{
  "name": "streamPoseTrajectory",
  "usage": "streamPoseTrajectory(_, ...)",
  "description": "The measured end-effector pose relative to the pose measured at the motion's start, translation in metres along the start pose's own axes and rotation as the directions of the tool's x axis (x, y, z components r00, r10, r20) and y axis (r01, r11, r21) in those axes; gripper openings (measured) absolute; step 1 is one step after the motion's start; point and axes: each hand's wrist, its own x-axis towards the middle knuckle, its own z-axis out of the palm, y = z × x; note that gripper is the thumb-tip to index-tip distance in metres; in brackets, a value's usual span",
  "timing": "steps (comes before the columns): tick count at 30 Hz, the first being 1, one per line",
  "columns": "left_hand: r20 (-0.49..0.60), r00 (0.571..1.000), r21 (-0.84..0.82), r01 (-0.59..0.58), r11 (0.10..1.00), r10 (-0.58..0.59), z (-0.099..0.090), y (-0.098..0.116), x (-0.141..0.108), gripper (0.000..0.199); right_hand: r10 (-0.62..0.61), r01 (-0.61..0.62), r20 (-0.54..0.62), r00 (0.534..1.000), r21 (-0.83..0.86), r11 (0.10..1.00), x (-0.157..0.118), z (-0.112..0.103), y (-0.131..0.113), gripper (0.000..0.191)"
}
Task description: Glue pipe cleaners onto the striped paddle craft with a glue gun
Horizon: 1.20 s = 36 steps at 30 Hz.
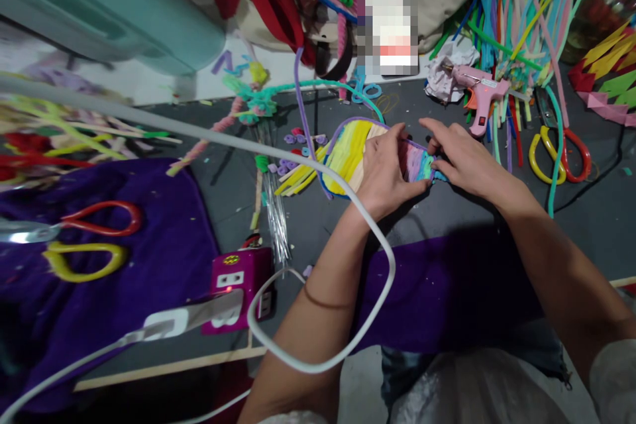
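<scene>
White cable (318, 368) sweeps across the foreground in a loose loop, passing above the left forearm and over the near left edge of the striped panel (355, 149). That panel, banded in yellow, cream, pink and blue with a purple and blue rim, lies on the dark counter (308, 225). Left hand (385, 169) is spread over the panel's middle, fingertips at its far edge and thumb at its near edge, holding it down. Right hand (460, 159) has its fingers bent at the panel's right end, beside the blue strands; whether it pinches one I cannot tell.

Just left of the panel sit small coiled rolls (288, 164) and yellow strips (298, 179), with silvery wires (278, 212) a little farther left. Nearer the person and left of the panel stands a magenta socket box (256, 278); well left, red-and-yellow-handled scissors (74, 220) rest on a purple cloth (163, 199). Beyond the panel to the left is a fuzzy green-and-pink piece (256, 106). To the panel's right and beyond it, a pink glue gun (484, 89) lies against crumpled paper (440, 83), near a bundle of coloured stems (527, 20); a second pair of scissors (549, 120) lies farther right.
</scene>
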Motion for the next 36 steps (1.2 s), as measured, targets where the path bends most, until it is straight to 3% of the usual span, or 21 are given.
streamPoseTrajectory(9, 0.019, 1.000, 0.021, -0.007, 1.000, 0.007, -0.0035, 0.0033, 0.0013, 0.096, -0.010, 0.010, -0.001, 1.000, -0.022, 1.000, 0.0003, 0.0016, 0.0008, 0.068)
streamPoseTrajectory(17, 0.019, 1.000, 0.035, -0.007, 0.999, 0.006, -0.0016, 0.0019, 0.0019, 0.094, -0.025, 0.030, 0.033, 0.999, -0.156, 0.987, 0.0018, 0.0047, 0.0045, 0.038)
streamPoseTrajectory(25, 0.031, 1.000, 0.037, 0.002, 0.999, -0.003, -0.0030, 0.0038, 0.0018, 0.093, 0.012, 0.011, 0.111, 0.994, -0.205, 0.979, 0.0077, 0.0009, -0.0021, 0.036)
streamPoseTrajectory(36, 0.034, 0.999, 0.032, 0.011, 0.999, -0.012, -0.0034, 0.0048, 0.0024, 0.092, -0.013, 0.037, 0.117, 0.993, -0.206, 0.978, 0.0078, 0.0002, -0.0028, 0.035)
